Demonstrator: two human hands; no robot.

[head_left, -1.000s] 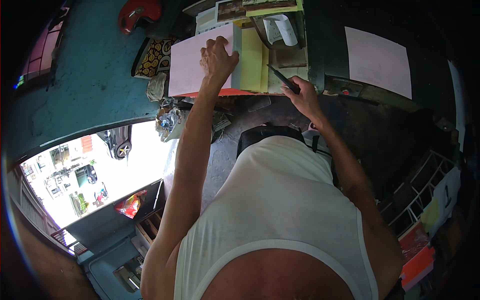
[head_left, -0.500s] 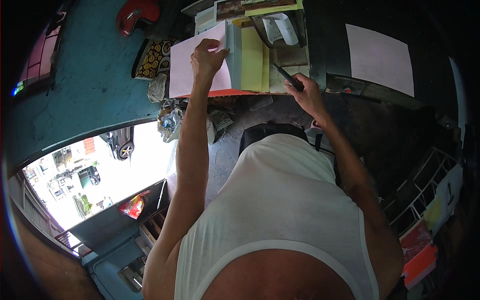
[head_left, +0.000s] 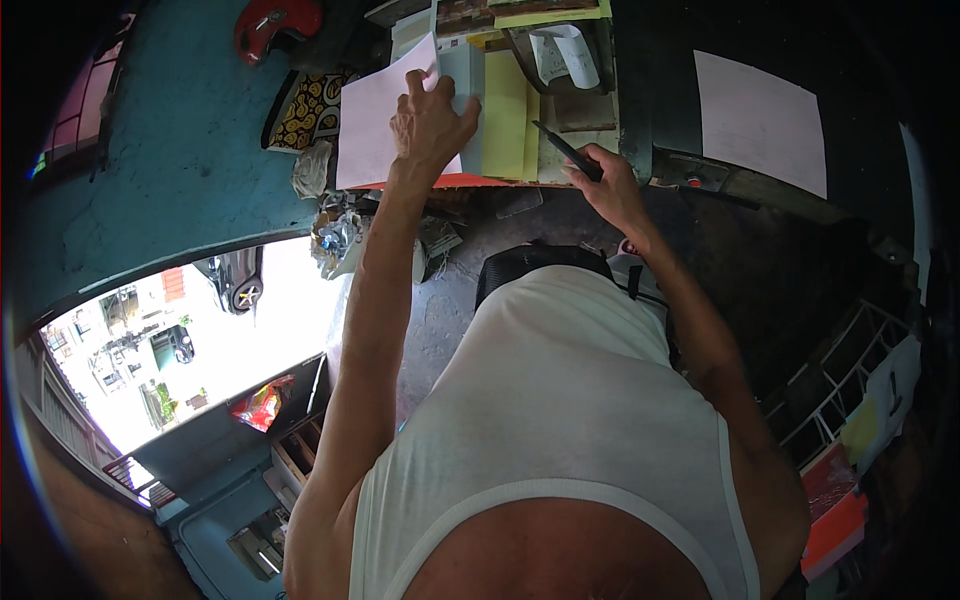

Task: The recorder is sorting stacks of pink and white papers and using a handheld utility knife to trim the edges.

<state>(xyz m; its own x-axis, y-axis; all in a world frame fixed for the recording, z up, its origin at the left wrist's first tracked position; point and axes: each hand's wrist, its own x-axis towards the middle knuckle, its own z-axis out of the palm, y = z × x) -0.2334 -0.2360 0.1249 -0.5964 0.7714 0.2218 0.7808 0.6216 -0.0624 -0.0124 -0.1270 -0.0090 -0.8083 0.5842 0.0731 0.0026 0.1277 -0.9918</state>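
Observation:
My left hand (head_left: 432, 128) lies over a pale pink paper sheet (head_left: 368, 125), its fingers spread and bent with the thumb out to the right. A fingertip rests by the sheet's raised right edge; whether it pinches the paper cannot be made out. Beneath and to the right, a pale grey-blue paper stack (head_left: 461, 68) shows, then yellow sheets (head_left: 503, 125). Closed around a slim dark pointed tool (head_left: 566, 150), my right hand (head_left: 612, 188) hovers at the bench's front edge. The tool's tip points up and left, towards the yellow sheets; its exact kind is unclear.
A curled white paper (head_left: 565, 58) lies behind the tool. Another pink sheet (head_left: 762, 120) rests on the dark surface at right, beside a panel with a red button (head_left: 695, 182). A red helmet (head_left: 278, 25) and a patterned black-and-yellow bag (head_left: 300, 112) are at the left.
My left hand has shifted slightly right and its fingers have spread wider over the pink sheet's edge. The right hand and dark tool have moved only slightly left.

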